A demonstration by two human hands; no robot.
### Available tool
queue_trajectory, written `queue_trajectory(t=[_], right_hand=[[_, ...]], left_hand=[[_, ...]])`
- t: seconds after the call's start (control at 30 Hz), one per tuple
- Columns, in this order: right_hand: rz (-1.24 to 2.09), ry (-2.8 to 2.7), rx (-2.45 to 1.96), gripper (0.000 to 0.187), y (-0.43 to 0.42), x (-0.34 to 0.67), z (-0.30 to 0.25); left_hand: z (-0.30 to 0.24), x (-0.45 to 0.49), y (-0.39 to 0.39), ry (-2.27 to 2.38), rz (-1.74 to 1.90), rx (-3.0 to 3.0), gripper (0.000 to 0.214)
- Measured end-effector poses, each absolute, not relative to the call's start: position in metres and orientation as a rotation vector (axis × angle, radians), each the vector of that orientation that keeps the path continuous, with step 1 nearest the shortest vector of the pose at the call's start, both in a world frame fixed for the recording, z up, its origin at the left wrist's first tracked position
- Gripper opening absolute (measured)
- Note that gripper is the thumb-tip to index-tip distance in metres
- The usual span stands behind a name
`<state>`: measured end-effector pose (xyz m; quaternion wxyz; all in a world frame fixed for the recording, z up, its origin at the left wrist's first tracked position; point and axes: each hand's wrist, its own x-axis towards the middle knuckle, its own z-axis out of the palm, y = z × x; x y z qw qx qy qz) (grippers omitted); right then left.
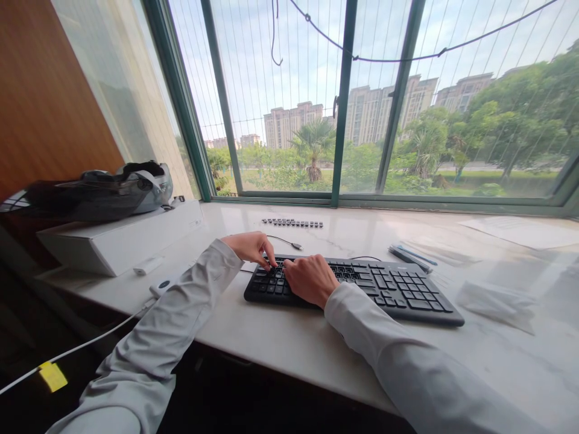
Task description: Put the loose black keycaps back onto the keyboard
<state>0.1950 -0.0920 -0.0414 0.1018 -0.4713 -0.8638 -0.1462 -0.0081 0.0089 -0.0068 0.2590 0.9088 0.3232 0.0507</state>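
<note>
Nearest the head camera lie my grey sleeves (389, 352), entering from about seven and five o'clock. The black keyboard (368, 284) rests on the white bench (253, 337), beneath my hands. My left hand (254, 245) has thumb and fingers drawn together at the left-end keys; whether they pinch a cap, I cannot tell. My right hand (312, 280) is curled over keys beside it, fingertips partly hidden, grip undetermined. Loose dark keycaps (292, 223) sit in rows at the keyboard's eleven o'clock, a cable plug (296, 246) between. Risk, in my judgement: a snagged cable could scatter those caps; a poorly sighted fingertip could damage bare key sockets (347, 272). Long axis: nine to just past three o'clock; back edge faces twelve, number pad (418, 295) right.
</note>
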Motion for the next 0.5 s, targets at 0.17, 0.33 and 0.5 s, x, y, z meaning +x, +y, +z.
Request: queue_trajectory(t=[0.17,0.33,0.5], right_hand=[[-0.447,-2.539,-1.354,0.040,-0.0935,0.1954,-0.0398],[-0.464,-2.530,-1.333,0.044,-0.0945,0.1952,-0.0401],[-0.425,-2.548,-1.392,0.046,-0.0966,0.1946,-0.0363]], left_hand=[[-0.0066,-0.0038,0.0071,0.750,0.088,2.540,0.029],[-0.0058,-0.0030,0.0069,0.749,0.085,2.558,0.028],[-0.0044,-0.0079,0.0066,0.915,0.004,2.458,0.034]])
